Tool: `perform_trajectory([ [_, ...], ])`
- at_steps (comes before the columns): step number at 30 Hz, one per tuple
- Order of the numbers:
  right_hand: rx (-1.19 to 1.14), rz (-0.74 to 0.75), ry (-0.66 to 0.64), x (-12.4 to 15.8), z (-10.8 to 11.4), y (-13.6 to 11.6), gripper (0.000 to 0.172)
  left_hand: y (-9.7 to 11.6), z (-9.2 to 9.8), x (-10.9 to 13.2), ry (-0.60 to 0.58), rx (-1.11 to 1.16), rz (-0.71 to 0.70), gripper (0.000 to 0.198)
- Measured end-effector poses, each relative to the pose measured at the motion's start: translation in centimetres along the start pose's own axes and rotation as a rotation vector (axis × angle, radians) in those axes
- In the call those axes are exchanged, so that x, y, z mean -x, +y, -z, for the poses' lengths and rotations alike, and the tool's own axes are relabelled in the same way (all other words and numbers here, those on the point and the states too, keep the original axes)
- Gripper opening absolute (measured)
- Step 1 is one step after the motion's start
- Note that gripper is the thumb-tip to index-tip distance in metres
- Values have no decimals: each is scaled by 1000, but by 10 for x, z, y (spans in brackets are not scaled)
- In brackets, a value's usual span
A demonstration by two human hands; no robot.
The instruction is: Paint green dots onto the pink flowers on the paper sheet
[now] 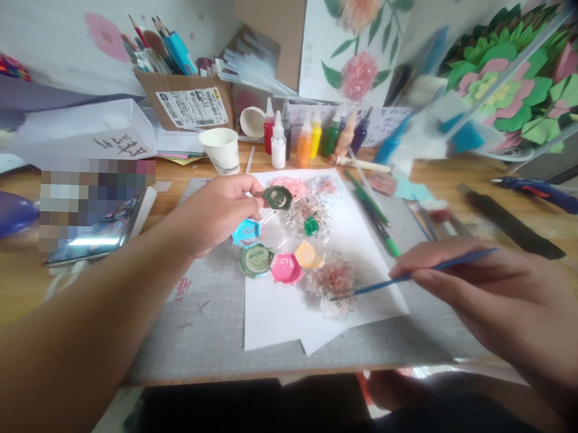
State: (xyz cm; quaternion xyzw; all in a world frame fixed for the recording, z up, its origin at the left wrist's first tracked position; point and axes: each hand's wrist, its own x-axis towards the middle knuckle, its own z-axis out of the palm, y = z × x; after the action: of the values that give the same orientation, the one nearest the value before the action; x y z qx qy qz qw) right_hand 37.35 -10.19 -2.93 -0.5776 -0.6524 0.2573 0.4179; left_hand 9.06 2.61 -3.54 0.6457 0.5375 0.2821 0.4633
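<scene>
My left hand (218, 211) is closed on the rim of a clear flower-shaped paint palette (281, 238), fingers pinching near its dark green well (277, 197). Other wells hold blue, green, pink and orange paint. My right hand (495, 293) grips a thin blue paintbrush (410, 276), its tip resting on a pink painted flower (334, 282) on white paper (286, 305). The paper lies on a grey cutting mat (209, 327).
A white paper cup (221, 150) and a row of coloured paint bottles (310, 138) stand behind the paper. A phone (99, 232) lies at the left. A cardboard box of pencils (180, 80), green markers (374, 213) and paper flowers (511, 85) surround the desk.
</scene>
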Motion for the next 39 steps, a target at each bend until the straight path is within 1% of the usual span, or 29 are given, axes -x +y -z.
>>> perform_trajectory([
  [3, -19, -7, 45, 0, -1, -1, 3, 0, 0, 1, 6, -15, -12, 5],
  [8, -36, -47, 16, -1, -3, -3, 4, -1, -1, 0, -1, -14, -13, 4],
  [11, -49, -54, 41, 0, -1, -2, 1, -1, 0, 0, 1, -2, -16, 3],
  [16, -42, 4, -20, 1, -4, -3, 3, -1, -1, 0, -7, -9, -23, 3],
  [21, -17, 12, 44, 1, -5, -4, 3, -2, 0, 0, -3, -16, -16, 4],
  [23, -36, 26, 14, 1, -6, -5, 2, -2, 0, -1, -13, -11, -8, 5],
  [28, -59, 34, -122, 3, -4, -4, 1, -1, -2, 0, -12, 4, 0, 6],
  [30, -81, 56, -83, 3, 0, -1, 3, 0, -2, 1, -37, 17, 0, 6],
  [33, -83, 83, 104, 2, 4, 3, 5, 1, -2, 5, -88, 21, 5, 9],
  [34, -79, 81, 179, 2, 3, 2, 4, 1, -2, 6, -106, 20, 3, 10],
  [36, -41, 75, 279, 2, 1, -2, 3, 1, -3, 8, -139, 20, -7, 11],
  [37, -9, 69, 309, 2, -1, -5, 3, 2, -3, 8, -153, 22, -14, 11],
  [39, 58, 73, 317, 2, -4, -11, 4, 2, -5, 10, -185, 35, -17, 11],
])
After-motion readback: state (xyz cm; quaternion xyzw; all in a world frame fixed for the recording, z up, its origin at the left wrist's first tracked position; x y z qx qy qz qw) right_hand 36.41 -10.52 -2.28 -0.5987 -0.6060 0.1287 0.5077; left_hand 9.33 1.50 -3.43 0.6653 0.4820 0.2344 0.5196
